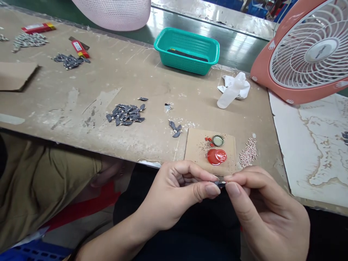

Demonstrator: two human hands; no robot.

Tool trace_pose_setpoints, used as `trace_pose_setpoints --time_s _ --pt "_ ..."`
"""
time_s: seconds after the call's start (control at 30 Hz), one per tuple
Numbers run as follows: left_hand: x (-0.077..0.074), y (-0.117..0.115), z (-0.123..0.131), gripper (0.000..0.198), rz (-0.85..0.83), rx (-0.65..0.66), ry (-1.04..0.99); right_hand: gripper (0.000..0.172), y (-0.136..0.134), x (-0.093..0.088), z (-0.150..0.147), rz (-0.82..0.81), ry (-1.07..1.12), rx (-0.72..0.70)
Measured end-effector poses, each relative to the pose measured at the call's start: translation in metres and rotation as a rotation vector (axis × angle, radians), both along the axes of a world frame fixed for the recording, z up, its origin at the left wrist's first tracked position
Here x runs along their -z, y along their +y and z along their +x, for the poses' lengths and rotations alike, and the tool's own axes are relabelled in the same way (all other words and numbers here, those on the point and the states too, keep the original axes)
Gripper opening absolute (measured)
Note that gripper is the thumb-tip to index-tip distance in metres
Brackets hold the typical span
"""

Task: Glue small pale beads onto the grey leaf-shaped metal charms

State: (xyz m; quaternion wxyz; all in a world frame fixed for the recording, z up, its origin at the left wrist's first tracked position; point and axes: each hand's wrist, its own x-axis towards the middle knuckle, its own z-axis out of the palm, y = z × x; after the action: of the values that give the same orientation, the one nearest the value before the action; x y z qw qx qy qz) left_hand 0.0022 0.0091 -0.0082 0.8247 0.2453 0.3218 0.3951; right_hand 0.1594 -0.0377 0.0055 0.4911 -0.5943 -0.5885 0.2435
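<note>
Between thumb and forefinger, my left hand (181, 194) pinches a small dark grey piece (219, 184) in front of the table edge. My right hand (268, 206) closes its thumb and forefinger on the pale tip at the piece's right end. Just beyond my hands, a cardboard square (197, 159) bears a red disc (216, 156), a bottle cap (218, 140) and tiny red bits. Small pinkish beads (248, 153) lie in a heap to its right. A few grey pieces (175, 128) lie left of the cardboard, and a larger pile (126, 114) is farther left.
A green basket (187, 65) stands at the table's back, with a pink fan (288, 92) at right. A translucent bottle (228, 95) rests on crumpled white material. More piles and red packets (80, 49) lie back left. Another person's leg (54, 181) is at left.
</note>
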Motion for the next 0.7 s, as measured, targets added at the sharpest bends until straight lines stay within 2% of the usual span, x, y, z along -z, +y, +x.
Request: trace_pose_setpoints --time_s 0.43,0.7 --pt "-0.0025 0.0002 0.0028 0.015 0.001 -0.012 0.014 0.014 -0.0004 0.0061 0.0050 0.007 -0.014 -0.073" --pt "-0.0020 -0.0014 0.0029 0.015 0.036 -0.039 0.043 0.012 0.0009 0.0041 0.0084 -0.006 -0.065 -0.102"
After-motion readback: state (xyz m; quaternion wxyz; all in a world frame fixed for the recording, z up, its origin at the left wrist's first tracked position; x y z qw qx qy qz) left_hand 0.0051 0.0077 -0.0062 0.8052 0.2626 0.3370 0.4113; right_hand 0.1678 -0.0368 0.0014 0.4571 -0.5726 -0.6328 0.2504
